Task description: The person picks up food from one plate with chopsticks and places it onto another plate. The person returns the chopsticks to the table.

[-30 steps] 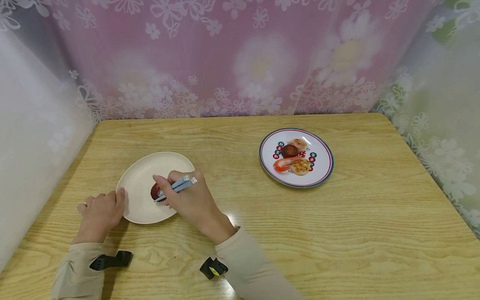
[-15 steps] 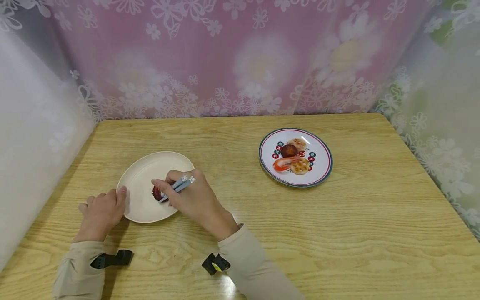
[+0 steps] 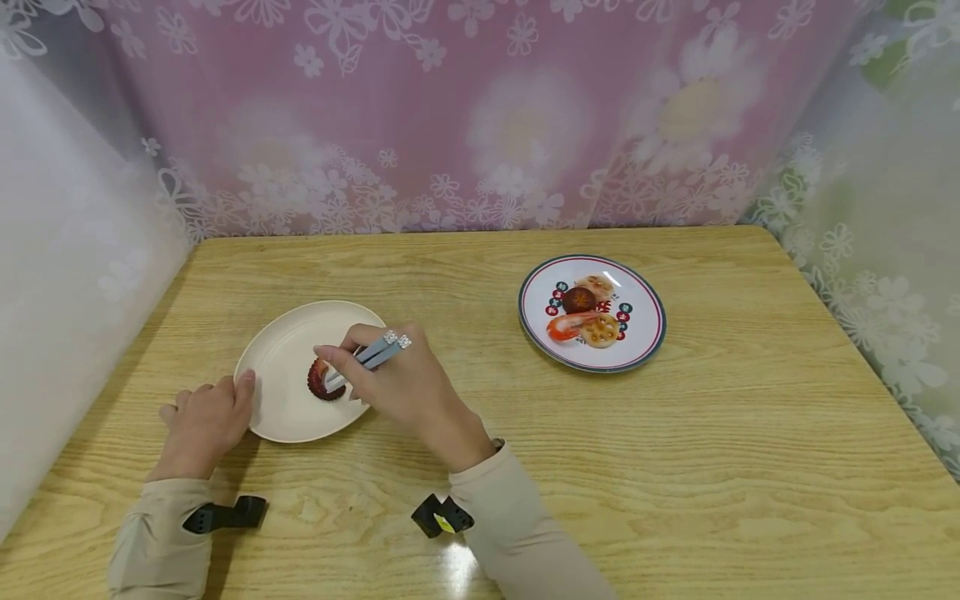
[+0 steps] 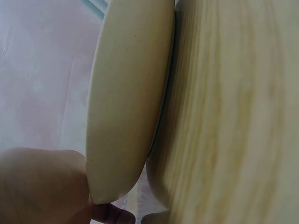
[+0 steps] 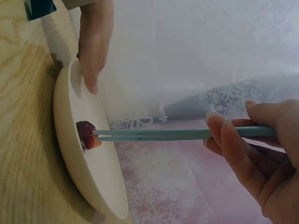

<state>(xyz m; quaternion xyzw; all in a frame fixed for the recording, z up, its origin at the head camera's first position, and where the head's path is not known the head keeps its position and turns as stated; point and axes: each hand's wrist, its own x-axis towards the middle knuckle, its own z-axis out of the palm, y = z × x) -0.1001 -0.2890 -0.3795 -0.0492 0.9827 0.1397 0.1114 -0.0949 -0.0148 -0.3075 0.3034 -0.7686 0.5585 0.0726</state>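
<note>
A shallow cream plate (image 3: pixel 288 417) sits on the left part of the table. My left hand (image 3: pixel 206 425) holds its near-left rim, with the thumb over the edge and the other fingers outside. In my right hand (image 3: pixel 405 387) is a pair of light blue chopsticks (image 5: pixel 173 135) with silvery patterned ends. Their tips touch a dark red, curled food piece (image 3: pixel 318 383) with a bumpy edge and a paler orange-red inner part, which lies on the plate. In the right wrist view the tips are close together at the piece; whether they grip it I cannot tell.
A white plate (image 3: pixel 540 333) with a blue-green and red rim stands at the back right. It shows shrimp, mushroom and lotus slices, which look printed. The wooden table (image 3: pixel 712 467) is bounded by a pink floral curtain (image 3: pixel 450 125) behind and pale sheets at the sides.
My right hand has moved slightly right and up in the head view, with the chopsticks. The dark red piece has shifted a little to the right on the plate. The left hand stays put.
</note>
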